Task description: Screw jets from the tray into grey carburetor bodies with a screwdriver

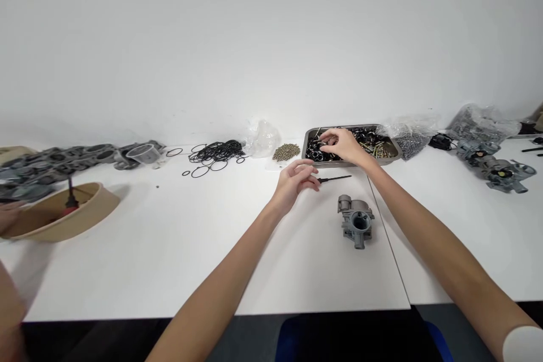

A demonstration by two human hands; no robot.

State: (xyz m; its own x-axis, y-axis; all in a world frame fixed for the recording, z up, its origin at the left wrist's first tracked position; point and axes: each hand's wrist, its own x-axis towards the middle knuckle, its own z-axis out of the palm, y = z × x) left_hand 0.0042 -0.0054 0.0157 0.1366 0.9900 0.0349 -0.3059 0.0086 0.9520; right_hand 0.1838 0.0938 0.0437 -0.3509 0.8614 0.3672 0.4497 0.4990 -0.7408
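My right hand (pixel 340 146) reaches over a shallow metal tray (pixel 396 154) of small black parts and brass-coloured screws. Its thumb and fingertips close together on a small dark piece too small to name. Just in front of the tray my left hand (pixel 296 181) hovers low, its fingers loosely curved and apart. Beside those fingertips is a screwdriver (pixel 337 178), its thin dark shaft pointing right and its handle end partly hidden by the hand. A grey metal carburetor (pixel 358 222) stands on the table between my forearms, its round bore facing me.
Brass-coloured small parts (pixel 286 152), a clear plastic bag (pixel 263 138) and black rubber rings (pixel 218 151) lie left of the tray. Rightward are bagged parts (pixel 409 141) and more carburetors (pixel 503 172). At far left, another person's hand (pixel 11 218) touches a beige basin (pixel 91 215).
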